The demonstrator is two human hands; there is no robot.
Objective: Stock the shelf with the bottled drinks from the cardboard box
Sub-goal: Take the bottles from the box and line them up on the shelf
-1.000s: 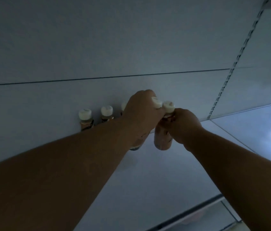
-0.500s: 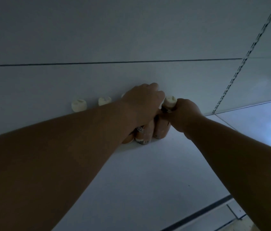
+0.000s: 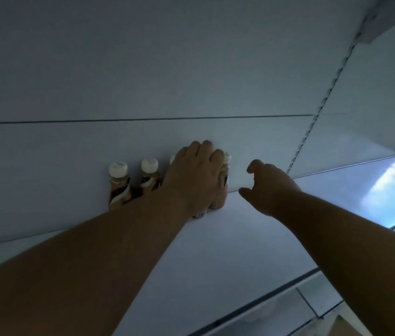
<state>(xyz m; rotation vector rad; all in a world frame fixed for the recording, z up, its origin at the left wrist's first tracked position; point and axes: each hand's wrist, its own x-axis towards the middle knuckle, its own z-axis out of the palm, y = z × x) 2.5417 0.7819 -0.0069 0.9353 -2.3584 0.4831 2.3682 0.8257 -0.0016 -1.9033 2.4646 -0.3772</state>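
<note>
L hand (image 3: pixel 192 177) draped over upright bottles (image 3: pixel 223 183) mid-frame, grip unclear; R hand (image 3: pixel 268 187) loose, empty, just right of the row.

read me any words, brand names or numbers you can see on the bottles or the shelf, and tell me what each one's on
No text can be read here.
Leftmost bottle: brown and white swirled label, print too dark and blurred.
Second bottle: label mostly hidden behind the left hand.
Rightmost bottle: label blurred.
Shelf and back panel: no writing visible.
</note>
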